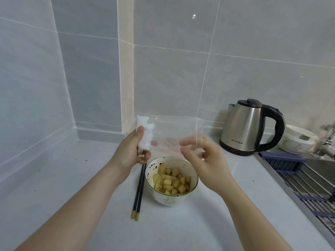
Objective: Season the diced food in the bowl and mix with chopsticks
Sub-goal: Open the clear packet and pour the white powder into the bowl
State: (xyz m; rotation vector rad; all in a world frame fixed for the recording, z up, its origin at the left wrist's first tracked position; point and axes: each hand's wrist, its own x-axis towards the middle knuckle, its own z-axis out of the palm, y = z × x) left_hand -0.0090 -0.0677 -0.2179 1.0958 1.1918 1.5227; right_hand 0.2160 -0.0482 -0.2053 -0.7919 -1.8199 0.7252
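A white bowl (192,192) of yellow diced food (173,181) stands on the counter, dark specks on its inner wall. Two dark chopsticks with yellow ends (139,192) lie just left of it. Above and behind the bowl I hold a clear plastic bag (174,131) that has white powder bunched at its left side. My left hand (133,149) grips that bunched white part. My right hand (201,153) pinches the bag's right edge; it is blurred.
A steel electric kettle (250,127) with a black handle stands at the back right. Beyond it are stacked white bowls (297,140) and a tap (326,140). A sink with a metal rack (308,183) runs along the right. Tiled walls close the corner behind.
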